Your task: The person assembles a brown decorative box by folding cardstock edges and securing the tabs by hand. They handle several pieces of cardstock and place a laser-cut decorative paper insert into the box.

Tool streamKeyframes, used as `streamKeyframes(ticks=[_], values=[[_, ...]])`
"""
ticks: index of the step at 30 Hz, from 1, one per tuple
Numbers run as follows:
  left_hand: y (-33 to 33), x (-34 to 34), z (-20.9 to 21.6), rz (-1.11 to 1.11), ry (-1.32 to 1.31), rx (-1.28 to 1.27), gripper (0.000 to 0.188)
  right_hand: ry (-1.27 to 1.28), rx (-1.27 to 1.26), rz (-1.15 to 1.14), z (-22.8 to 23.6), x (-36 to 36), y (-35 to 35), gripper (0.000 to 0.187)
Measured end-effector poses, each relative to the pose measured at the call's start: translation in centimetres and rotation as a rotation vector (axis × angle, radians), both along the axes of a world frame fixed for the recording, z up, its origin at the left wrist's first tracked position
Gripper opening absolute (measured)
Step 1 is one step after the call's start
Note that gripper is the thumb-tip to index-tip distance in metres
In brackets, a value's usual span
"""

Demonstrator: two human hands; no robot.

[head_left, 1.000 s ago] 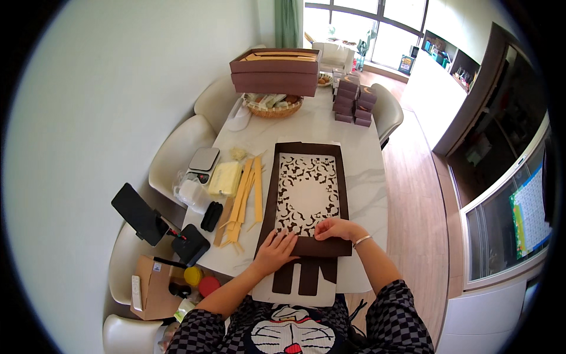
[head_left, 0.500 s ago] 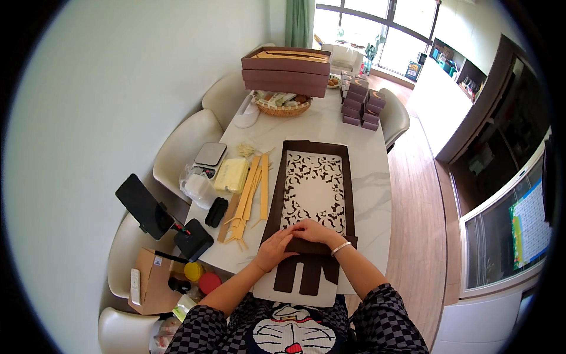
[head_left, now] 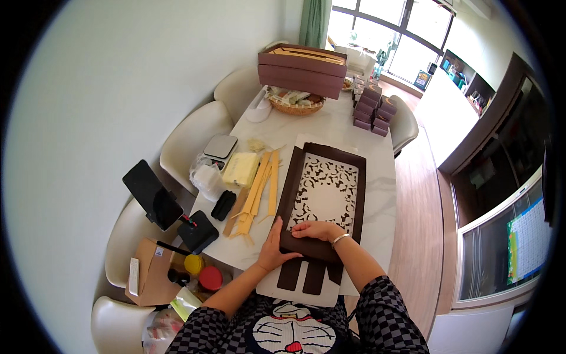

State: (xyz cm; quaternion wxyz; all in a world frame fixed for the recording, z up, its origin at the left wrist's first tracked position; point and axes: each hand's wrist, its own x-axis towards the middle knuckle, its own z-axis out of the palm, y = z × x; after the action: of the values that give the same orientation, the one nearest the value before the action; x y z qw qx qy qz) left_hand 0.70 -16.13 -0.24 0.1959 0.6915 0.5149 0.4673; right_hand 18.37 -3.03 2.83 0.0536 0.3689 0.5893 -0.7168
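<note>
A dark brown cardboard box (head_left: 361,194) lies lengthwise before me, its side walls folded up. Its pale floor (head_left: 327,192) carries a cut-out pattern showing dark through the gaps. At the near left corner, my left hand (head_left: 274,251) rests with fingers stretched along the outside and thumb apart. My right hand (head_left: 316,230) bends over the near wall, fingers curled and gripping its top edge; the fingertips are partly hidden. A pale flap with dark slots (head_left: 295,277) extends from the near end toward my body.
Left of the box lie yellow cardboard strips (head_left: 273,183), a yellow pack (head_left: 240,170), a black case (head_left: 223,205) and a scale (head_left: 221,146). A phone on a stand (head_left: 152,192) is at the left edge. Stacked purple boxes (head_left: 368,106) and a basket (head_left: 296,108) stand farther back.
My left hand has moved from beside my right hand to the box's near left corner, its fingers straightening. My right hand stays at the near wall. The whole view has shifted slightly.
</note>
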Motion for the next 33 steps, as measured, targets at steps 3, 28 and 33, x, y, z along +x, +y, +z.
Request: streamKeyframes(ticks=[3,28,33], values=[[-0.4,-0.6,-0.6,-0.013,-0.004,-0.057,0.097,0.097,-0.067,0.041,-2.0,0.3,0.5,0.025],[0.3,-1.2,0.3,-0.142,0.792,0.511,0.045,-0.135,0.760,-0.001,0.4,1.9,-2.7,0.041],[0.1,1.0,1.5,-0.142,0.816,0.449,0.055,-0.026,0.337,-0.108,-1.2,2.7,-1.7,0.034]])
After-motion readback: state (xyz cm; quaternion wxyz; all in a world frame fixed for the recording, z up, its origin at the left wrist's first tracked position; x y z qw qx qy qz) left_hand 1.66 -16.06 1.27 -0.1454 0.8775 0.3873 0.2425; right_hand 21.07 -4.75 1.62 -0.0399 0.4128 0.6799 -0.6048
